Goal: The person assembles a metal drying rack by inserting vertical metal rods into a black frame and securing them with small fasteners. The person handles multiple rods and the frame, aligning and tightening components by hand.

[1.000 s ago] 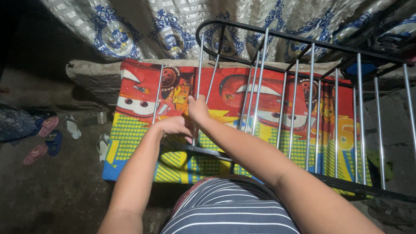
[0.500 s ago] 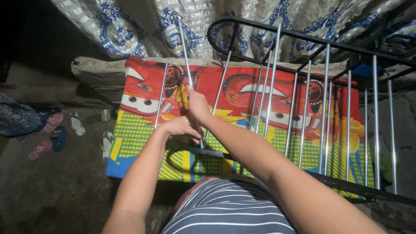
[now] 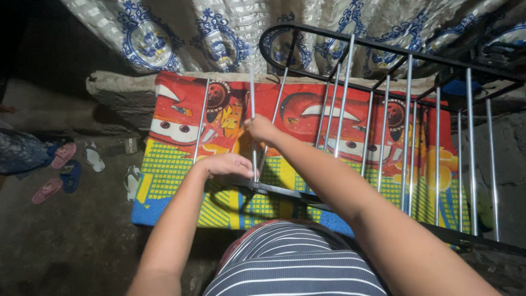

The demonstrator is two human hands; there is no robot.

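Right hand (image 3: 262,129) pinching a thin steel rod (image 3: 252,101), upright, just above the left hand (image 3: 227,164). Left curled down on the black frame (image 3: 285,192) at the rod's foot. Probably light, stiff, slick; best gripped low, near the frame. Cartoon mat (image 3: 181,159) beneath both hands.

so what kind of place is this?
Probably a modest home, floor-level work spot. Bare rough floor with sandals lying about, a patterned curtain behind, and a bright cartoon mat under a black metal rack that both hands work on.
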